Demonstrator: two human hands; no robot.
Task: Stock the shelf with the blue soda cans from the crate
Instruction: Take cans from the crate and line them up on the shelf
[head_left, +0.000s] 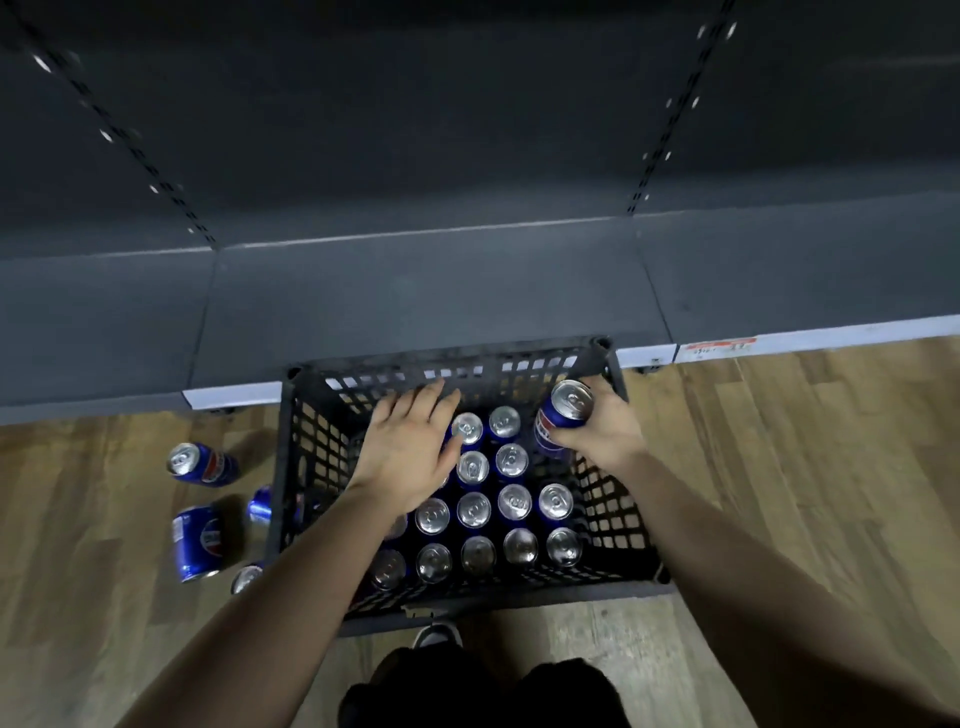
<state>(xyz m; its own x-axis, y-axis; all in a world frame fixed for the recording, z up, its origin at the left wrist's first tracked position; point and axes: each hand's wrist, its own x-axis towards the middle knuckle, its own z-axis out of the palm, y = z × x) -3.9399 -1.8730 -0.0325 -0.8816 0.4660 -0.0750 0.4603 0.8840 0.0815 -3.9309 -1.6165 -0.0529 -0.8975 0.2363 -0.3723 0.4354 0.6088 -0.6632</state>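
Wood-plank floor lies outward of your left hand and right hand. Beyond both: dark grey shelf, slotted uprights, white edge strip; red price tag beyond-right. Light dim.

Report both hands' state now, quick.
Left hand: open, fingers spread over the cans in the crate.
Right hand: gripping a blue soda can, raised above the others.

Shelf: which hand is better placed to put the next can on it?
Right. The right hand grips a blue can raised at the crate's far corner, beside the shelf. The left hand is spread over cans in the crate, holding none.
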